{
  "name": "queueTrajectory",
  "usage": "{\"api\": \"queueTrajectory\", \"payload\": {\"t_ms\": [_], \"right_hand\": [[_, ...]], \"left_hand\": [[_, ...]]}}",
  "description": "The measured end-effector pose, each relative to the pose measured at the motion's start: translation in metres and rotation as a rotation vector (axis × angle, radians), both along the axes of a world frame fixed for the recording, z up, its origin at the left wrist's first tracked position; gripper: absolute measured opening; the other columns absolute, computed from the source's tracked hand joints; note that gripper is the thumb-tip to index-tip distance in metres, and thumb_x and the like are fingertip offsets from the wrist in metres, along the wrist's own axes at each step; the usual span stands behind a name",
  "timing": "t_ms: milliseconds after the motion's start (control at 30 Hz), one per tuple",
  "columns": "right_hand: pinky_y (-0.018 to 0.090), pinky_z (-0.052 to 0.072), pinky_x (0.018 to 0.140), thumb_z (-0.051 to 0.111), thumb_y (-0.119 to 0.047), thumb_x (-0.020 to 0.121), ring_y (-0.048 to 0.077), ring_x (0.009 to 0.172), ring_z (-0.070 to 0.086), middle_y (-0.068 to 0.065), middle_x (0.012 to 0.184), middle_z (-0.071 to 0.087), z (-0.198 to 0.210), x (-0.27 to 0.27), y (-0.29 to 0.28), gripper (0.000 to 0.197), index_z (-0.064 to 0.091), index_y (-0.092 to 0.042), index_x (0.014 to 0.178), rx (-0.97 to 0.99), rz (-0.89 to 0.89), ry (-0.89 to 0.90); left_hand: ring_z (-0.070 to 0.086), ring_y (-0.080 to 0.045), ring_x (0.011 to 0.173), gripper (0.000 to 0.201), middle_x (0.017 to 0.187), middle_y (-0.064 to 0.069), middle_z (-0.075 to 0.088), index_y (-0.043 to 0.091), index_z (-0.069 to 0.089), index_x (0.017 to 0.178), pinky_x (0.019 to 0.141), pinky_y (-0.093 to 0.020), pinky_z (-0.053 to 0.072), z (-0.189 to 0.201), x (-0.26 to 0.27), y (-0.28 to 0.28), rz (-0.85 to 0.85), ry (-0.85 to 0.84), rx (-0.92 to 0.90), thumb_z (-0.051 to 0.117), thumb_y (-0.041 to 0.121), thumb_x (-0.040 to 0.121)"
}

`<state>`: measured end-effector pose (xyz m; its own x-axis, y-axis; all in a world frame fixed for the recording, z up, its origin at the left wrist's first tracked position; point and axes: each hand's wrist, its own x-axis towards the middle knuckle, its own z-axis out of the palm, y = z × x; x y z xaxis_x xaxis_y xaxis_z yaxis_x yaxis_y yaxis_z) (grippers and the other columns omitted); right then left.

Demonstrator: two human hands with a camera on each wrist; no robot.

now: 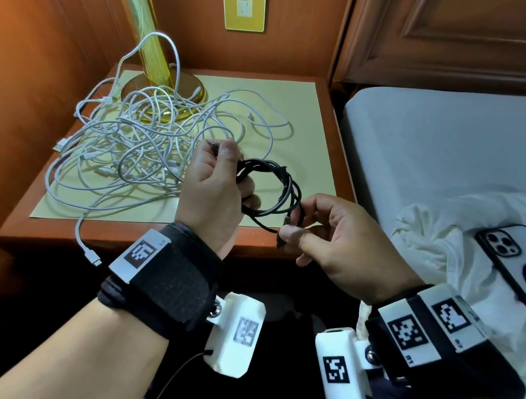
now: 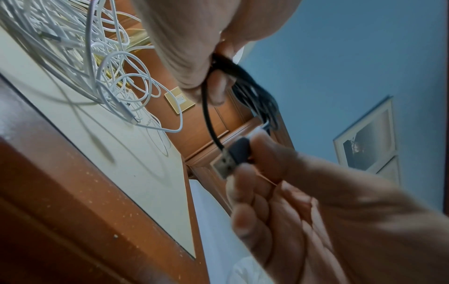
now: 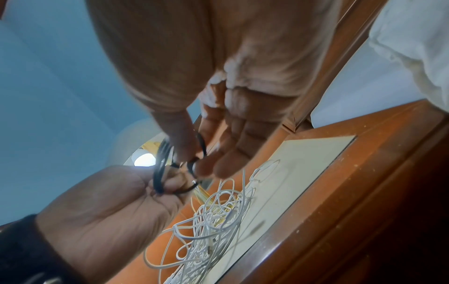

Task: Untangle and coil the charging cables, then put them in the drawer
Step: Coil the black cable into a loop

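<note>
A black charging cable [image 1: 276, 187] is wound into a small coil above the front of the wooden nightstand [image 1: 336, 132]. My left hand [image 1: 232, 169] grips the coil's left side, fingers curled round the strands [image 2: 248, 86]. My right hand [image 1: 287, 235] pinches the cable's loose USB plug [image 2: 233, 155] between thumb and forefinger, just below the coil [image 3: 160, 169]. A big tangle of white cables [image 1: 149, 142] lies on the nightstand's pale top, left of my hands. No drawer shows in any view.
A brass lamp base [image 1: 165, 94] stands at the back left with white cables draped round it. One white plug [image 1: 94, 256] hangs over the nightstand's front edge. To the right is a bed [image 1: 444, 138] with a crumpled white cloth [image 1: 442, 241] and a phone [image 1: 524, 271].
</note>
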<state>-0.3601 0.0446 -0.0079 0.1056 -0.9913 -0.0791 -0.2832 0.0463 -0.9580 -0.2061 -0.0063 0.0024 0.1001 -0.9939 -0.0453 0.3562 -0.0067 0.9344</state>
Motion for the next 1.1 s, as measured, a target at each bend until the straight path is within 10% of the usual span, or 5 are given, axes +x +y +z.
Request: {"api": "queueTrajectory", "payload": {"t_ms": [400, 600, 833, 1100], "right_hand": [[0.03, 0.06, 0.064, 0.068, -0.007, 0.092, 0.02, 0.069, 0.075, 0.007, 0.083, 0.068, -0.002, 0.012, -0.002, 0.017, 0.053, -0.011, 0.085, -0.038, -0.274, -0.156], [0.062, 0.056, 0.074, 0.083, -0.064, 0.053, 0.046, 0.084, 0.067, 0.009, 0.088, 0.07, -0.003, 0.015, -0.002, 0.061, 0.055, -0.024, 0.088, -0.06, -0.317, -0.054], [0.042, 0.062, 0.068, 0.073, -0.009, 0.086, 0.021, 0.061, 0.071, 0.01, 0.085, 0.067, -0.001, 0.011, -0.003, 0.022, 0.057, -0.01, 0.099, -0.11, -0.327, -0.039], [0.009, 0.043, 0.067, 0.063, -0.013, 0.091, 0.006, 0.079, 0.061, -0.011, 0.088, 0.067, 0.0, 0.01, 0.001, 0.02, 0.064, -0.024, 0.107, -0.218, -0.256, 0.204]], "left_hand": [[0.042, -0.008, 0.057, 0.023, 0.078, 0.003, 0.044, 0.017, 0.041, 0.087, 0.056, -0.028, 0.047, -0.005, -0.012, 0.008, -0.053, -0.005, -0.016, 0.036, 0.021, 0.109], [0.058, -0.012, 0.066, 0.021, 0.084, -0.003, 0.062, 0.018, 0.045, 0.089, 0.073, -0.046, 0.057, -0.012, -0.016, 0.01, -0.042, -0.153, -0.071, 0.04, 0.027, 0.108], [0.055, -0.006, 0.061, 0.011, 0.075, 0.002, 0.057, 0.017, 0.045, 0.095, 0.058, -0.021, 0.046, -0.02, -0.007, 0.007, -0.019, -0.671, -0.394, 0.043, 0.02, 0.105], [0.049, -0.033, 0.056, 0.016, 0.075, -0.017, 0.053, 0.035, 0.035, 0.09, 0.053, -0.055, 0.046, -0.019, -0.008, 0.006, 0.055, -0.672, -0.381, 0.041, 0.026, 0.102]]}}
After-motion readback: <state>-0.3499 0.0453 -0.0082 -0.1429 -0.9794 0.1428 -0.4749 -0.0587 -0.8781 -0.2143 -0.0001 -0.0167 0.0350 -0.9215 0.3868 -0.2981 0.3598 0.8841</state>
